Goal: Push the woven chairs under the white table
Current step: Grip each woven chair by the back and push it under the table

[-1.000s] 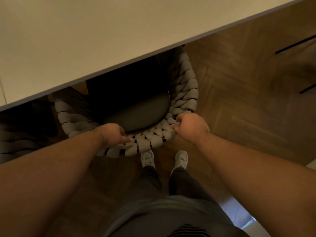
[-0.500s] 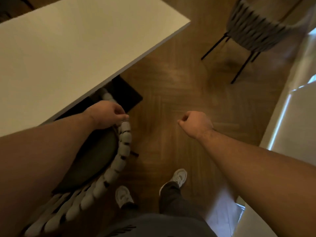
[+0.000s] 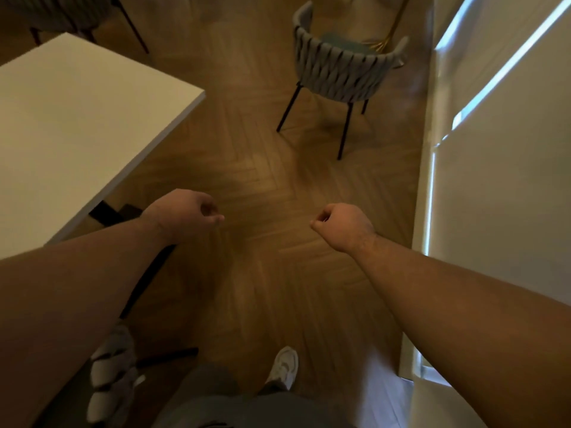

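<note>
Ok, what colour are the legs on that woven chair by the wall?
Black; the woven chair has thin legs, head view.

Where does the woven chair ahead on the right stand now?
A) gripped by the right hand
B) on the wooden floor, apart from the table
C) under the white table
B: the woven chair stands on its dark legs on the floor, apart from the white table.
</note>
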